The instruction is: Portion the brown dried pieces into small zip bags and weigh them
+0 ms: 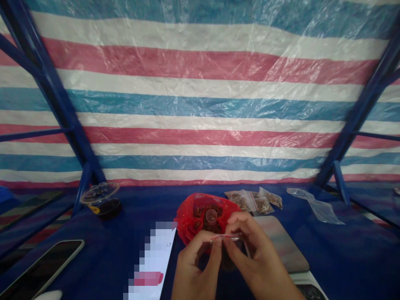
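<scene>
Between my two hands is a small clear zip bag (229, 260) with a red line along its top edge and something dark in its lower part. The thumb and fingers of my left hand (196, 260) pinch the left side of that edge. My right hand (251, 250) pinches it farther right, its thumb close to the left one. Just beyond my hands sits an open red plastic bag (187, 218) of small brown pieces. A small clear cup (211, 216) stands among the pieces. What exactly fills the zip bag is hard to make out.
Several filled zip bags (254, 201) lie behind the red bag, with flat clear bags (325, 210) farther right. A digital scale (278, 241) is by my right hand. At left are a lit screen (156, 258), a phone (43, 271) and a lidded bowl (101, 202).
</scene>
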`<act>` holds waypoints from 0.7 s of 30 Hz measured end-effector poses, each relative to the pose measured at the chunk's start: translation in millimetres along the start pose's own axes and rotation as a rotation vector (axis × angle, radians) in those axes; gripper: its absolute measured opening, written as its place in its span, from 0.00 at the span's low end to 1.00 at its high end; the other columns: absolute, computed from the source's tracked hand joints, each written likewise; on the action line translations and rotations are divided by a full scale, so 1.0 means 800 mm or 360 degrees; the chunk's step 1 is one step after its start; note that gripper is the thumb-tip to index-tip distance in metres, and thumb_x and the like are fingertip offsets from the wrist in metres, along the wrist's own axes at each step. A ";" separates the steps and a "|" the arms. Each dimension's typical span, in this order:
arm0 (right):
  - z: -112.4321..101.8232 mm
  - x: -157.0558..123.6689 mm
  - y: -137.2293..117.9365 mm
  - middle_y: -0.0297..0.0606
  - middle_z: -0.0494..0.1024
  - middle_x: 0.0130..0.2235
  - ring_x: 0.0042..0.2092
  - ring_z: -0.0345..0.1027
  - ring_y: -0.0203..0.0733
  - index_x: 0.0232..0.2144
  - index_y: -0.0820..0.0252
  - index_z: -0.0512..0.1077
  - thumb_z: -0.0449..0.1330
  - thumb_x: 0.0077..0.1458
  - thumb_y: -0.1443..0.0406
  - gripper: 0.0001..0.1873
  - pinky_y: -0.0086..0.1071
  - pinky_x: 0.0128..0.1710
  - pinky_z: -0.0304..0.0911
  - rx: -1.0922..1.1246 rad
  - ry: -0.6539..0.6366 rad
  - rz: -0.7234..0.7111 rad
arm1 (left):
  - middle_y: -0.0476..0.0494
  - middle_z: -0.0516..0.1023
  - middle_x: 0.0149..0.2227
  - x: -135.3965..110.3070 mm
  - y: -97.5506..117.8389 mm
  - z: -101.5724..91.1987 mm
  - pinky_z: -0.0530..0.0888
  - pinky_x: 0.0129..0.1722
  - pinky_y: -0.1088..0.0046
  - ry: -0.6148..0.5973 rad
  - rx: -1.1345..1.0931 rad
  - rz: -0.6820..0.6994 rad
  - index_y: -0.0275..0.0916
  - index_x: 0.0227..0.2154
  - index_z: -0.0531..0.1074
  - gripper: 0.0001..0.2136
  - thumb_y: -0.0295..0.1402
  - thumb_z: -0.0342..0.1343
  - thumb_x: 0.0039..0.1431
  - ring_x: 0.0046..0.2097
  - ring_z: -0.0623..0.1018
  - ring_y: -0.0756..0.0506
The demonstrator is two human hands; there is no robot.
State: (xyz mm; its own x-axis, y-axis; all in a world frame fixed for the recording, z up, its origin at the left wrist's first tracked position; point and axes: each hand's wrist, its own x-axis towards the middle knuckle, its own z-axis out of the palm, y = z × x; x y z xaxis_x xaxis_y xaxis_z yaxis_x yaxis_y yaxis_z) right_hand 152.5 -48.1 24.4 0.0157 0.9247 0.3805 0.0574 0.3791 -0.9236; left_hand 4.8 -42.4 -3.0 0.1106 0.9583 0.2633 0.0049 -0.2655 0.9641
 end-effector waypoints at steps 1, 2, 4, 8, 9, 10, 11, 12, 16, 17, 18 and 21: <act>0.000 0.000 -0.003 0.31 0.76 0.35 0.36 0.72 0.39 0.41 0.51 0.70 0.67 0.61 0.59 0.10 0.29 0.35 0.68 0.0002 0.0002 0.0017 | 0.43 0.88 0.41 0.000 0.001 -0.001 0.83 0.41 0.73 0.0009 0.0054 0.0037 0.42 0.39 0.85 0.14 0.45 0.60 0.68 0.40 0.86 0.42; 0.000 -0.001 -0.007 0.31 0.76 0.35 0.35 0.72 0.38 0.41 0.51 0.70 0.67 0.60 0.59 0.10 0.29 0.34 0.68 0.0018 -0.0006 0.0042 | 0.43 0.88 0.41 -0.001 0.003 -0.003 0.82 0.42 0.72 0.0019 0.0102 0.0076 0.43 0.40 0.85 0.13 0.45 0.60 0.68 0.40 0.86 0.42; -0.005 0.001 -0.018 0.30 0.77 0.33 0.32 0.71 0.37 0.42 0.51 0.70 0.68 0.59 0.59 0.12 0.29 0.31 0.67 0.0085 -0.0047 0.0105 | 0.42 0.88 0.44 -0.002 0.007 -0.006 0.82 0.46 0.71 0.0034 0.0151 0.0119 0.43 0.41 0.86 0.13 0.45 0.61 0.67 0.44 0.86 0.41; -0.046 0.017 -0.037 0.30 0.79 0.28 0.30 0.74 0.41 0.41 0.51 0.72 0.70 0.55 0.56 0.15 0.33 0.32 0.70 -0.0086 0.0126 -0.0016 | 0.43 0.86 0.54 -0.008 0.005 -0.014 0.78 0.60 0.66 0.0045 0.0080 0.0050 0.45 0.47 0.85 0.20 0.51 0.53 0.71 0.58 0.82 0.39; -0.064 0.024 -0.039 0.32 0.80 0.29 0.31 0.76 0.43 0.40 0.52 0.72 0.70 0.55 0.56 0.15 0.35 0.33 0.70 -0.0250 0.0299 -0.0117 | 0.43 0.85 0.55 -0.009 0.003 -0.016 0.76 0.62 0.66 0.0088 0.0064 0.0030 0.46 0.49 0.85 0.22 0.52 0.51 0.72 0.60 0.81 0.39; -0.083 0.031 -0.038 0.34 0.81 0.30 0.32 0.77 0.45 0.39 0.52 0.72 0.70 0.54 0.55 0.14 0.37 0.36 0.71 -0.0450 0.0535 -0.0215 | 0.44 0.85 0.56 -0.010 0.000 -0.017 0.75 0.64 0.65 0.0126 0.0060 0.0003 0.46 0.51 0.84 0.23 0.53 0.50 0.72 0.61 0.80 0.39; -0.103 0.037 -0.035 0.37 0.83 0.32 0.35 0.78 0.47 0.39 0.53 0.73 0.69 0.55 0.55 0.14 0.39 0.39 0.72 -0.0661 0.0769 -0.0297 | 0.44 0.85 0.56 -0.011 -0.001 -0.018 0.74 0.65 0.64 0.0181 0.0065 -0.0016 0.46 0.51 0.84 0.24 0.54 0.49 0.72 0.61 0.80 0.39; -0.121 0.044 -0.029 0.41 0.83 0.36 0.38 0.78 0.49 0.38 0.53 0.73 0.66 0.57 0.54 0.12 0.41 0.41 0.72 -0.0869 0.0967 -0.0336 | 0.44 0.85 0.55 -0.012 -0.001 -0.019 0.75 0.64 0.63 0.0228 0.0079 -0.0028 0.45 0.51 0.84 0.24 0.55 0.49 0.72 0.61 0.80 0.39; -0.169 0.061 0.020 0.49 0.85 0.41 0.39 0.79 0.54 0.41 0.57 0.75 0.60 0.59 0.53 0.16 0.45 0.42 0.73 -0.1350 0.1041 -0.0120 | 0.43 0.87 0.50 -0.016 0.009 -0.015 0.79 0.59 0.62 0.0355 0.0124 0.0032 0.44 0.46 0.85 0.23 0.55 0.51 0.70 0.55 0.83 0.38; -0.175 0.064 0.035 0.50 0.86 0.42 0.41 0.80 0.54 0.43 0.58 0.76 0.58 0.60 0.53 0.17 0.45 0.43 0.75 -0.1381 0.0872 -0.0053 | 0.43 0.87 0.49 -0.017 0.013 -0.013 0.80 0.58 0.62 0.0380 0.0122 0.0060 0.45 0.45 0.85 0.23 0.54 0.52 0.70 0.54 0.83 0.38; -0.180 0.066 0.047 0.49 0.86 0.43 0.43 0.81 0.54 0.45 0.58 0.77 0.58 0.60 0.53 0.19 0.44 0.44 0.76 -0.1388 0.0709 0.0004 | 0.43 0.87 0.49 -0.018 0.016 -0.010 0.80 0.57 0.62 0.0401 0.0116 0.0081 0.45 0.44 0.85 0.22 0.54 0.53 0.70 0.53 0.84 0.38; -0.206 0.069 0.064 0.45 0.87 0.47 0.47 0.82 0.52 0.47 0.56 0.79 0.55 0.60 0.54 0.20 0.42 0.48 0.77 -0.1455 0.0606 0.0087 | 0.43 0.87 0.48 -0.021 0.022 -0.004 0.81 0.55 0.64 0.0429 0.0098 0.0079 0.45 0.43 0.85 0.21 0.53 0.53 0.70 0.52 0.84 0.38</act>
State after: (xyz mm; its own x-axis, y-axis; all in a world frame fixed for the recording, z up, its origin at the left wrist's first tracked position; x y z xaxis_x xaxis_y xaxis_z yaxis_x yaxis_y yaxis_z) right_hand 320.9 16.7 5.7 0.3519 0.8058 0.4763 0.7926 0.0142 -0.6096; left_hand -0.3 -62.6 9.8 -0.1558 0.9353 0.3178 0.0673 -0.3110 0.9480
